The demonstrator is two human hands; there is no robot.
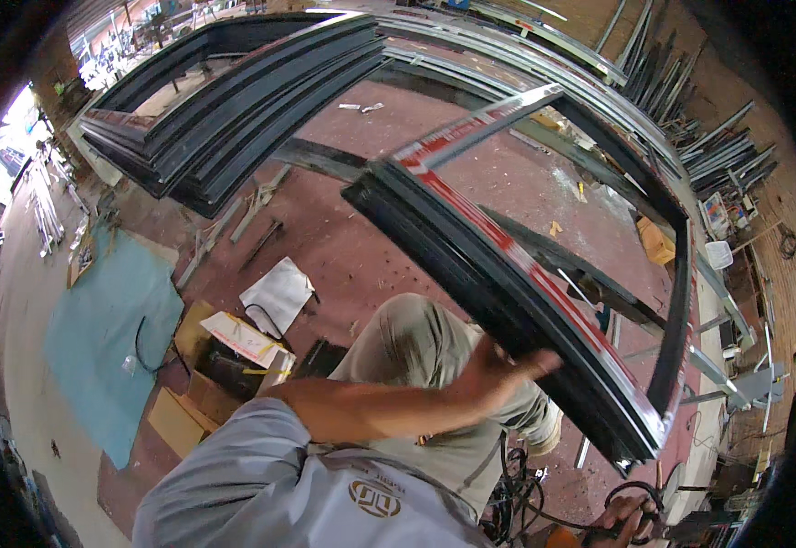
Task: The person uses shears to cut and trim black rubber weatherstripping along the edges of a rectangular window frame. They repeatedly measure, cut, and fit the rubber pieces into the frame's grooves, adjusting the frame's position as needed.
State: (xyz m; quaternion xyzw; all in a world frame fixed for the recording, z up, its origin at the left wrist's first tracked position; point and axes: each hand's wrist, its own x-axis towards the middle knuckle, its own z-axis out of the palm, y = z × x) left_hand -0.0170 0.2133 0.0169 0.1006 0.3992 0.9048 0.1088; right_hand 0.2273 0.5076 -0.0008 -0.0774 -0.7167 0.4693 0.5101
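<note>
A black window-like frame (471,260) with red-and-white film strips along its edges lies tilted in front of me, resting on metal bars. My left hand (498,373) is at the near rail of this frame, just beside its lower side. Motion smears its fingers, so their grip does not show. Low at the right, my right hand (626,519) has its fingers curled round a black cable (533,504). Part of that hand is dark and cut off by the lower edge. A stack of similar black frames (270,119) stands at the far left.
Below the frames is a reddish floor (307,228). Left of my knee lie an opened cardboard box (211,393), white paper (277,294) and a blue-green sheet (110,338). Long metal profiles (727,146) lean at the far right. A small cardboard box (655,242) shows through the frame.
</note>
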